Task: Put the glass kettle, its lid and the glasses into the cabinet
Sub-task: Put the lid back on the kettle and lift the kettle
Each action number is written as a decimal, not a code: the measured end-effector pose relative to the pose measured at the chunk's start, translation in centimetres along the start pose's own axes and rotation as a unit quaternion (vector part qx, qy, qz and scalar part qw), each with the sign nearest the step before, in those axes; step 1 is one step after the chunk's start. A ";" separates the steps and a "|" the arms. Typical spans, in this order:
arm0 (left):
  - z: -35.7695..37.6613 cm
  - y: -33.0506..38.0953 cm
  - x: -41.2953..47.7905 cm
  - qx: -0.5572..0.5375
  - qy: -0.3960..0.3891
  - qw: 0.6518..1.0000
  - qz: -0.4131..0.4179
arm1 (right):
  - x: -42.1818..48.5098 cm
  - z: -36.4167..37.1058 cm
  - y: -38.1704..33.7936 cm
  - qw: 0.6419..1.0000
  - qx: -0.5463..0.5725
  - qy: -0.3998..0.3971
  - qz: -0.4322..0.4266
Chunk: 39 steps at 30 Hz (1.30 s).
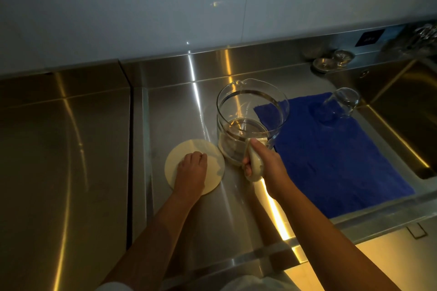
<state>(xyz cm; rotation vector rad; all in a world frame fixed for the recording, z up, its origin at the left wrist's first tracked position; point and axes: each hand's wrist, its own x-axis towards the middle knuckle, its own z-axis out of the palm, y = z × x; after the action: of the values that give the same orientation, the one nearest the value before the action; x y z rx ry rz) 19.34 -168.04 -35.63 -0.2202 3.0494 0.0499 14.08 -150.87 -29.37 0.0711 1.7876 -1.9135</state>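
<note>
We are looking down at a kitchen: a steel counter [179, 106] is running along a white wall [142, 7], and a sink [406, 101] is dropping away at its right end. A blue cloth [331, 160] is lying on the counter just beside the sink, and a glass [341, 104] is resting on it.

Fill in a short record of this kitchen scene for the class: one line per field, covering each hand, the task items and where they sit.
Surface: steel counter, with the sink at the right
Glass kettle: upright on the counter, lid off, by the blue cloth
Lid: flat on the counter, left of the kettle
Left hand: rests on the lid; grip unclear
Right hand: fingers curled round the kettle's handle
Glass: on the cloth's far corner, beside the sink
Cabinet: not in view
</note>
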 end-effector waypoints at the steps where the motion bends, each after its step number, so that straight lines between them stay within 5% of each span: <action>1: -0.2 0.1 -0.1 -0.023 -0.013 1.000 -0.001 | 0.0 0.1 0.1 1.000 0.000 0.003 -0.006; 28: -4.7 -3.3 -6.4 -0.044 -0.003 0.998 -0.036 | -6.3 2.6 0.1 0.995 -0.033 -0.029 -0.088; 39: -5.9 -0.9 -11.6 0.003 0.005 0.989 -0.148 | -8.0 2.0 -2.2 0.988 -0.057 -0.118 -0.078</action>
<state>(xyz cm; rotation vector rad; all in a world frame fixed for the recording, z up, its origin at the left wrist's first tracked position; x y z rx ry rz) 30.46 -167.51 -28.78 -0.6702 2.9896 0.0209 20.70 -150.10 -24.11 -0.3304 1.7789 -1.8323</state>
